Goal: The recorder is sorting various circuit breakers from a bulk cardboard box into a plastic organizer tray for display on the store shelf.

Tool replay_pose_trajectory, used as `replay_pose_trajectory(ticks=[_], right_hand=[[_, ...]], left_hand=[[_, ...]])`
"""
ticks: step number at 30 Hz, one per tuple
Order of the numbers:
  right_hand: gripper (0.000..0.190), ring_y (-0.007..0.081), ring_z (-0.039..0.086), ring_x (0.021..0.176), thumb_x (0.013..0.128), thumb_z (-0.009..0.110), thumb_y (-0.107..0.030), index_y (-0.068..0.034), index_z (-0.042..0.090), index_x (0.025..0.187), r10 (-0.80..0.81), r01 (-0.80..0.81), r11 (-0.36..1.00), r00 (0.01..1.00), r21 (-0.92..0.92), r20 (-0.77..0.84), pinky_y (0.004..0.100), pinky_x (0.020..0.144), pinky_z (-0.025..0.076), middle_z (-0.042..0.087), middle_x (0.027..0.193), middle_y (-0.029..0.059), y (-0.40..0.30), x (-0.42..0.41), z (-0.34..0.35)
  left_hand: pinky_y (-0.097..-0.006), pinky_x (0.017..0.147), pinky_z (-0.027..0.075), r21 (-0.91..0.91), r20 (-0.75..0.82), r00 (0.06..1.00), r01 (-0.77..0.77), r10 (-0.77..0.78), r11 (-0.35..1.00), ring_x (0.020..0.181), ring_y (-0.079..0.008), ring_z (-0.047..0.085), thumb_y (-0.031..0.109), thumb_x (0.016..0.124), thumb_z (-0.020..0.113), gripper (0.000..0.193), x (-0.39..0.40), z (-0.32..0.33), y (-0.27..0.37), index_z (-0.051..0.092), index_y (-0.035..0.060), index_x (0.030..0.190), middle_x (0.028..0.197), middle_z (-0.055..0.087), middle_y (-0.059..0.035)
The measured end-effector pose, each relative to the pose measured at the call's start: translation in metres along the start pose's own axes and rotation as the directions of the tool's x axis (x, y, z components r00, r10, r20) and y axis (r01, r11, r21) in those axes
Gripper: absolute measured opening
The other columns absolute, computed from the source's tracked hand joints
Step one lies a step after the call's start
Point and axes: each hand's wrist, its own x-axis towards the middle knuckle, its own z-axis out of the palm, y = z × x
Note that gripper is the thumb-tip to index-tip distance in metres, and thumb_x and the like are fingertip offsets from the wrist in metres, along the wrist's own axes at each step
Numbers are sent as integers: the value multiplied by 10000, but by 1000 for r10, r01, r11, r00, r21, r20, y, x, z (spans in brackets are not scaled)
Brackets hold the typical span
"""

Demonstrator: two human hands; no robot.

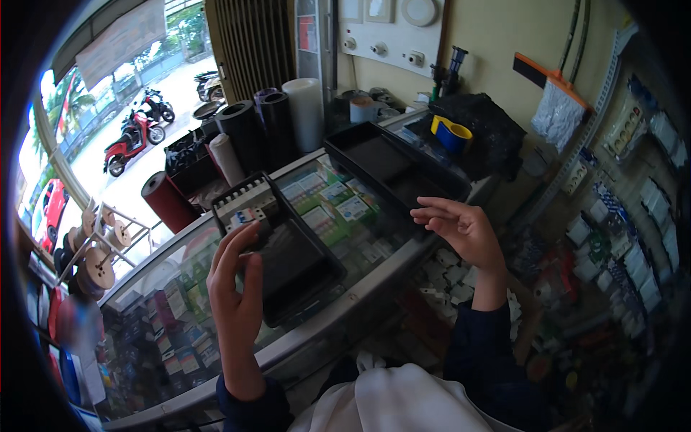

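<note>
My left hand (236, 291) is raised over the glass counter with its fingers apart and bent, holding nothing. Beyond its fingers lies a black plastic tray (302, 256) on the glass. White circuit breakers (245, 200) line that tray's far end, and one with a blue part (245, 216) sits just past my fingertips. My right hand (459, 229) hovers in the air by the counter's near edge, fingers spread and nothing held. A second black tray (397, 167), with nothing seen inside, lies beyond it.
Inside the glass counter (351, 296) are boxed goods (353, 208). Upright sheet rolls (243, 129) stand behind it. Blue and yellow tape rolls (452, 135) rest on a black plastic bag (480, 124). Packaged electrical goods (623, 119) hang at right; wire spools (97, 270) stand at left.
</note>
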Motion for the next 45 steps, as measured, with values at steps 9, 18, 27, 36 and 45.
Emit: replay_pose_trajectory(ticks=[9,18,27,36,45], right_hand=[[319,175,595,949,864,545,-91,31,511,1157,163,-167,986,944,10,-285,283,831,466,619,1026,147,31,-145,-127],[326,191,605,926,830,590,-127,-12,541,1132,499,-572,813,783,-113,-371,291,802,469,626,1016,129,159,-239,-174],[370,319,534,950,660,687,-116,-26,585,1004,319,-449,524,892,-724,-322,405,787,448,582,987,118,225,-255,-162],[308,245,589,800,668,698,-85,-12,561,935,330,-537,719,822,-441,-464,325,656,479,571,899,127,193,-236,-174],[313,211,583,807,659,730,-85,-29,536,898,176,-251,947,928,-201,-329,284,705,475,564,920,82,183,-237,-139]], left_hand=[[-293,768,441,-288,583,811,154,45,945,954,-237,563,26,799,519,280,-48,154,33,565,1,1073,1068,577,-137],[-316,728,469,-122,814,577,286,-69,950,912,-227,581,91,811,561,280,-141,312,-38,563,30,1085,1028,588,-141],[-335,747,494,-45,910,406,306,-88,951,935,-244,581,144,818,575,325,-190,406,-44,537,36,1122,1073,578,-150],[-335,781,478,22,894,328,648,-305,761,971,-245,565,260,858,548,474,-210,427,-62,419,-15,1221,1157,532,-161],[-376,901,402,-269,906,248,963,-344,-15,1074,-228,496,383,884,492,511,-191,415,-26,358,44,1242,1197,483,-101]])
